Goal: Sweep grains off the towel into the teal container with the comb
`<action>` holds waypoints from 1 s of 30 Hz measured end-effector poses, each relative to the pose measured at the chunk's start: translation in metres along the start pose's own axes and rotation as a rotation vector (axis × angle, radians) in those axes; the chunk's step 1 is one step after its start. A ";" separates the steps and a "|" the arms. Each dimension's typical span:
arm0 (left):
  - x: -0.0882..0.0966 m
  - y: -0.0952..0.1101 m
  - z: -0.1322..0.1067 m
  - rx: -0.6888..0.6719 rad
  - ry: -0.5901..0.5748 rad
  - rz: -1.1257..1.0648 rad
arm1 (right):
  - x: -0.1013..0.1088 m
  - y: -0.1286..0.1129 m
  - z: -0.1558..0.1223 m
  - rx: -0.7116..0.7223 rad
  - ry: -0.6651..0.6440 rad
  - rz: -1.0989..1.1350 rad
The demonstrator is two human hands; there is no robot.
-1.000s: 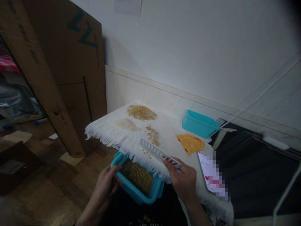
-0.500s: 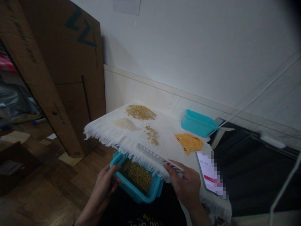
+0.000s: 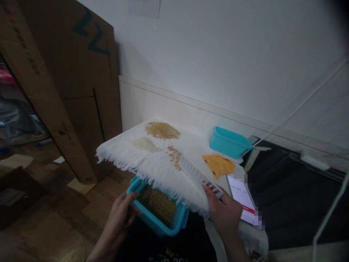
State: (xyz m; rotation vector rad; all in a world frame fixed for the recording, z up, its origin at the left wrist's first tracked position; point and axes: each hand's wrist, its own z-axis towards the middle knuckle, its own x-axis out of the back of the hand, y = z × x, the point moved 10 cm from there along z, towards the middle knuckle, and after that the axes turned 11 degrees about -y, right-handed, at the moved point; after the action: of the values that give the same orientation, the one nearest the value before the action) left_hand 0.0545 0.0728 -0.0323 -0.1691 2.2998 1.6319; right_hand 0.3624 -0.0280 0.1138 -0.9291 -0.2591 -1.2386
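The cardboard box (image 3: 81, 72) bears large dark zigzag lettering that cannot be read. The left hand (image 3: 120, 222) has its fingers clasped on the rim of a smooth teal plastic tub (image 3: 160, 228) of round beans (image 3: 159, 203), just under the bench's fringed white cloth (image 3: 152, 163). The right hand (image 3: 225, 214) grips a flat, ribbed white scraper (image 3: 196, 174) lying on the cloth, beside a phone (image 3: 241, 196).

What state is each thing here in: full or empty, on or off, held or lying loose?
teal tub: open, holding beans, held by the left hand under the cloth edge.
white scraper: gripped by the right hand, blade resting on the cloth.
phone: lying flat, screen lit.
second teal tub: resting on the cloth, contents hidden.
bean pile: loose on the cloth.
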 end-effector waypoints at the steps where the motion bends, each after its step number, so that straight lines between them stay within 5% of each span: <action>1: 0.000 0.000 0.000 0.000 0.001 0.000 | -0.001 0.001 -0.001 -0.008 -0.008 0.017; 30: -0.001 -0.003 0.000 0.012 -0.016 0.004 | 0.010 0.003 -0.010 -0.061 -0.016 -0.064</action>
State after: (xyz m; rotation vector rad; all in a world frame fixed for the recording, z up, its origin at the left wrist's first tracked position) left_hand 0.0564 0.0718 -0.0349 -0.1488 2.2992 1.6148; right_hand 0.3659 -0.0420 0.1124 -0.9894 -0.2667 -1.3047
